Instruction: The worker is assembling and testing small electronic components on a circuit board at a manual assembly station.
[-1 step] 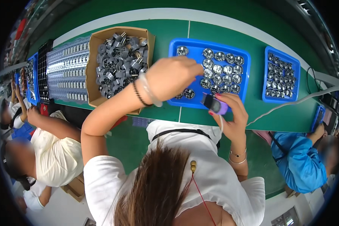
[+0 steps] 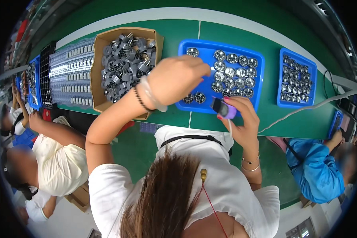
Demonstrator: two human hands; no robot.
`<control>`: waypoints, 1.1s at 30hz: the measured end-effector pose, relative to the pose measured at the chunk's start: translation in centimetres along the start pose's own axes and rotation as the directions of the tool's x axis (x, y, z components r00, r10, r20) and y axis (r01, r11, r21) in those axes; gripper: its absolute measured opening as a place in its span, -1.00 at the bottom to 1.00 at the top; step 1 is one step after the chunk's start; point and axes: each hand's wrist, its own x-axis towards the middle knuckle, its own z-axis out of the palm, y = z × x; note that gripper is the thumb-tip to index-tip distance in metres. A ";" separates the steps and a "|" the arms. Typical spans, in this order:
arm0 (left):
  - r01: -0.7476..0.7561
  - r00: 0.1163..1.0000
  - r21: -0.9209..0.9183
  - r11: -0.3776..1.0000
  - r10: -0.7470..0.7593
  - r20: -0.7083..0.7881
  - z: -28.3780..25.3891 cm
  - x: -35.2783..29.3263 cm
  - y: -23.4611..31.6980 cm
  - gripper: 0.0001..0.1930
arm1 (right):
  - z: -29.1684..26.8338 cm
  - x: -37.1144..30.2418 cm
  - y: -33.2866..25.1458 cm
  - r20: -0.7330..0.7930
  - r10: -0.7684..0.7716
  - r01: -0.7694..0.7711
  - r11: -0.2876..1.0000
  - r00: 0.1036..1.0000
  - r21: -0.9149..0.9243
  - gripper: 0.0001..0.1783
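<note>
Head view: one green table (image 2: pixel 170 31), with two bare hands at work above it. Item, right hand (image 2: pixel 246 118): fingers and thumb closed around a purple gadget (image 2: pixel 231 112) with a black end, held over the near edge of the middle blue tray (image 2: pixel 207 55), the black end pointing left; a pale cord hangs below it; red nails, two thin bracelets at the wrist. Item, left hand (image 2: pixel 179 77): palm down across the left side of the same tray, fingers bent and reaching rightward; whether anything is pinched in the fingertips cannot be told. A pale bangle and a dark beaded bracelet circle its wrist. Item, round silver pieces (image 2: pixel 229 72): most in close rows on the right half of the middle tray, one in the far left corner, a few near the near left edge, partly covered by the left hand. Item, cardboard box (image 2: pixel 159 43): left of that tray, heaped with grey plugs (image 2: pixel 125 59) with metal pins. Item, clear plastic trays (image 2: pixel 73 71): left of the box, with rows of small pale parts. Item, right-hand blue tray (image 2: pixel 313 79): apart from the middle one, filled with similar silver pieces. Item, co-workers: one in a cream top (image 2: pixel 61 166) at left, one in a blue top (image 2: pixel 317 170) at right.
</note>
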 end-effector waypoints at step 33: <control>0.074 0.996 -0.050 0.996 -0.076 -0.043 3.9 -4.2 3.6 -0.74 | -1.0 0.2 0.1 -0.119 0.041 -0.033 0.997 0.992 0.063 -0.50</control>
